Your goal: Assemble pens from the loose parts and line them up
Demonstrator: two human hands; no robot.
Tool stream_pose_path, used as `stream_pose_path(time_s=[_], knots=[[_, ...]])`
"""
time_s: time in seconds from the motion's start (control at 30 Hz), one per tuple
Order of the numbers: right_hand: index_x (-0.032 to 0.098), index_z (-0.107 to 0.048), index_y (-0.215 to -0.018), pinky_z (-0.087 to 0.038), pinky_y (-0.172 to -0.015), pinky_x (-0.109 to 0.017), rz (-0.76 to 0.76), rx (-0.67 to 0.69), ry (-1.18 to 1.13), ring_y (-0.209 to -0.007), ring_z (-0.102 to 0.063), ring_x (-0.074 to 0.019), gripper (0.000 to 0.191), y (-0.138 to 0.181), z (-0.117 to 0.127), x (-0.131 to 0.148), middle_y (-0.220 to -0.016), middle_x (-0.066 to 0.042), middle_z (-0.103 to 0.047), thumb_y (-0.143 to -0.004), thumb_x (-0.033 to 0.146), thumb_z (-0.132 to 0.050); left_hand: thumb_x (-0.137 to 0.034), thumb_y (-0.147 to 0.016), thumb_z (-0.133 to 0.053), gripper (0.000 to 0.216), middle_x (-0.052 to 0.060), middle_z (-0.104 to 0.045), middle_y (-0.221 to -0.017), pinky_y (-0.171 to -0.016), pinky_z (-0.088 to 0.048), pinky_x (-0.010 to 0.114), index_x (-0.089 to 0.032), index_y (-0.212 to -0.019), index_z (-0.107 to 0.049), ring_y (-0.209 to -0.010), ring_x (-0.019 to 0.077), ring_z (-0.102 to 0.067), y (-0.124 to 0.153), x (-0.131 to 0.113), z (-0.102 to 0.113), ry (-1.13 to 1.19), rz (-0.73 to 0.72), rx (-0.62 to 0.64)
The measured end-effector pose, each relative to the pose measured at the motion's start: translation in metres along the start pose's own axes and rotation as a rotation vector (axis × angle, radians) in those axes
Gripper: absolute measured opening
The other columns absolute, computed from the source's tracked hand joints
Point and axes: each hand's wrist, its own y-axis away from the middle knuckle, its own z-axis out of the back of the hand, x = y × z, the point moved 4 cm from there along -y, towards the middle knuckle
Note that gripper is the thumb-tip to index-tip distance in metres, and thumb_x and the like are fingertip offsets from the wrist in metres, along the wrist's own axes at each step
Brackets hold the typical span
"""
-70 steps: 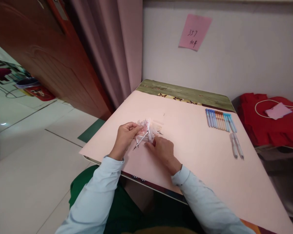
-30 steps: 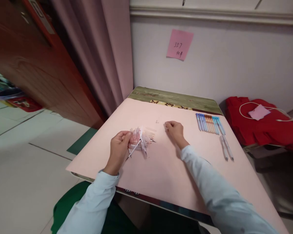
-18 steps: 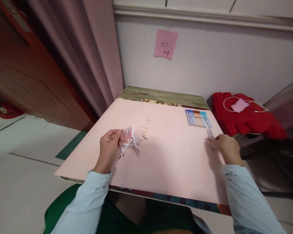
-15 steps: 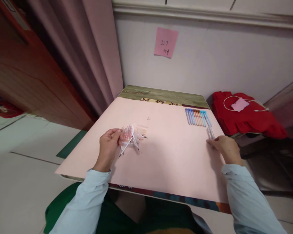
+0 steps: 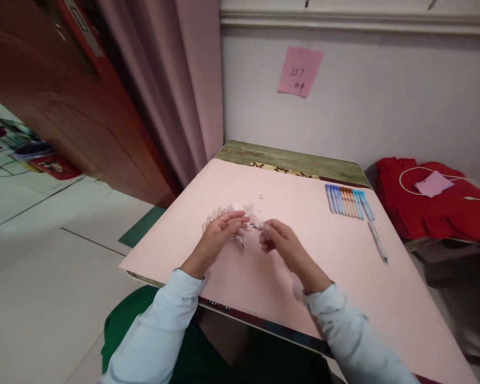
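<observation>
hands meet over the pink sheet (image 5: 288, 298), just in front of a heap of clear pen parts (image 5: 228, 216). the left hand (image 5: 220, 237) is curled with its fingertips pinched near the heap's right edge; the right hand (image 5: 282, 245) is closed too, thumb and fingers pinching what looks like a thin pen piece (image 5: 255, 226) whose dark tip shows between the two hands. the picture is blurred there, so whether both hands share that one piece cannot be told.

the parts are probably light, stiff plastic tubes and thin refills, smooth and a bit slippery, apt to roll or scatter if nudged. a refill would likely bend if squeezed mid-length, so the best hold is a fingertip pinch close to one end, with the barrel gripped around its middle.

further right, a row of pens (image 5: 347, 200) lies side by side near the far edge of the sheet, and one pen (image 5: 378, 242) lies alone just below it. a pink note (image 5: 300, 71) hangs on the wall, and a red cloth (image 5: 428, 208) sits beside the table.

half a second ago the right hand was far out at the two loose pens under the row; now it is back at the heap, and only one pen lies there. the left hand, then resting on the heap's left side, now sits nearer its right edge.
</observation>
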Motion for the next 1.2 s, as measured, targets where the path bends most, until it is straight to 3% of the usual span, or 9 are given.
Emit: stream_pose_path(time_s=[0.07,0.13,0.3,0.5,0.63,0.73,0.9,1.07,1.2], knots=[[0.019,-0.058,-0.084,-0.04,-0.052,-0.023,-0.049,0.158,-0.191,-0.053,-0.051,-0.0096,0.035,-0.009,-0.038,-0.007,-0.067,0.002,-0.057,-0.082,0.053,-0.064,-0.035,-0.078,-0.075,0.035,0.012,-0.074,-0.101,-0.083,-0.052,0.032,-0.013,-0.105,-0.071,-0.089,0.0194,-0.068,0.0,0.005,-0.001,0.109,0.017,0.021],[0.018,-0.059,-0.085,-0.035,-0.049,-0.02,-0.15,0.247,-0.348,-0.05,-0.044,-0.007,0.035,-0.014,-0.055,-0.015,-0.065,0.004,-0.052,-0.082,0.051,-0.067,-0.034,-0.078,-0.075,0.03,0.012,-0.074,-0.097,-0.082,-0.052,0.031,-0.012,-0.097,-0.073,-0.08,0.0167,-0.067,-0.001,0.009,0.003,0.214,0.034,-0.029],[0.015,-0.061,-0.09,-0.023,-0.042,-0.016,-0.377,0.34,-0.615,-0.047,-0.028,-0.004,0.028,-0.018,-0.055,-0.026,-0.061,0.008,-0.04,-0.084,0.041,-0.068,-0.032,-0.079,-0.075,0.036,0.013,-0.074,-0.105,-0.075,-0.052,0.027,-0.013,-0.109,-0.071,-0.074,0.0128,-0.065,-0.005,0.017,0.003,0.336,0.111,-0.038],[0.017,-0.064,-0.092,-0.019,-0.038,-0.016,-0.413,0.447,-0.629,-0.045,-0.02,-0.0049,0.033,-0.014,-0.056,-0.028,-0.058,0.008,-0.036,-0.085,0.049,-0.066,-0.033,-0.076,-0.079,0.031,0.01,-0.075,-0.092,-0.071,-0.052,0.025,-0.015,-0.099,-0.07,-0.069,0.0112,-0.065,-0.005,0.022,-0.004,0.363,0.14,-0.044],[0.017,-0.066,-0.086,-0.028,-0.041,-0.017,-0.207,0.373,-0.424,-0.045,-0.035,-0.0048,0.036,-0.016,-0.051,-0.026,-0.058,0.006,-0.046,-0.078,0.051,-0.074,-0.034,-0.069,-0.083,0.032,0.007,-0.074,-0.083,-0.057,-0.049,0.023,-0.013,-0.089,-0.067,-0.056,0.0087,-0.058,-0.005,0.023,-0.004,0.32,0.12,-0.123],[0.017,-0.064,-0.081,-0.038,-0.047,-0.02,-0.039,0.224,-0.217,-0.048,-0.047,-0.0075,0.039,-0.019,-0.046,-0.022,-0.06,0.004,-0.054,-0.073,0.052,-0.078,-0.035,-0.068,-0.083,0.033,0.006,-0.073,-0.081,-0.058,-0.05,0.024,-0.013,-0.086,-0.065,-0.064,0.0129,-0.064,-0.006,0.023,-0.005,0.295,0.088,-0.191],[0.016,-0.065,-0.081,-0.027,-0.038,-0.022,-0.23,0.18,-0.194,-0.037,-0.037,-0.0073,0.061,-0.018,-0.045,-0.03,-0.049,0.004,-0.049,-0.085,0.074,-0.047,-0.037,-0.074,-0.079,0.034,0.005,-0.073,-0.087,-0.053,-0.047,0.024,-0.015,-0.092,-0.061,-0.06,0.0112,-0.061,-0.007,0.019,-0.008,0.332,0.068,-0.186],[0.018,-0.061,-0.081,-0.033,-0.045,-0.02,-0.109,0.109,-0.195,-0.048,-0.047,-0.0077,0.044,-0.019,-0.039,-0.024,-0.058,0.005,-0.057,-0.067,0.055,-0.08,-0.035,-0.072,-0.08,0.034,0.007,-0.074,-0.089,-0.072,-0.053,0.028,-0.015,-0.092,-0.061,-0.078,0.0155,-0.069,-0.007,0.018,-0.005,0.334,0.028,-0.243],[0.018,-0.062,-0.084,-0.024,-0.04,-0.021,-0.204,0.11,-0.206,-0.042,-0.042,-0.0075,0.052,-0.019,-0.039,-0.027,-0.056,0.004,-0.055,-0.078,0.07,-0.063,-0.034,-0.074,-0.079,0.032,0.007,-0.074,-0.091,-0.081,-0.053,0.03,-0.015,-0.093,-0.061,-0.086,0.0174,-0.07,-0.007,0.019,-0.005,0.322,0.024,-0.246]])
